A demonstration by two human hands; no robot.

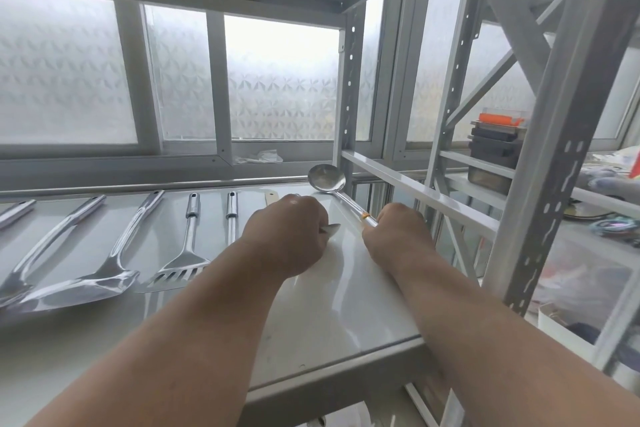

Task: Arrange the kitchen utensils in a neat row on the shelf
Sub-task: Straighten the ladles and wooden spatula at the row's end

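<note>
Steel shelf (346,305) is carrying utensils side by side, handles pointing toward window: solid turner (86,274), slotted turner (180,267), further handles (231,215). Ladle (327,178) is lying at right end.

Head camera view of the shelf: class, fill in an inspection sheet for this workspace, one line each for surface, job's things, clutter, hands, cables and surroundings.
Surface: glossy white metal shelf, bare at the near right corner.
Job's things: steel slotted spatula and other steel utensils lie side by side on the left, handles pointing to the window; steel ladle with long handle lies at the back right, angled.
Clutter: crumpled white plastic on the sill.
Hands: left hand closed on a small pale utensil tip; right hand grips the ladle's handle.
Cables: nothing seen.
Surroundings: frosted patterned window; grey perforated rack post; stacked dark containers with orange lid on the neighbouring shelf.
</note>
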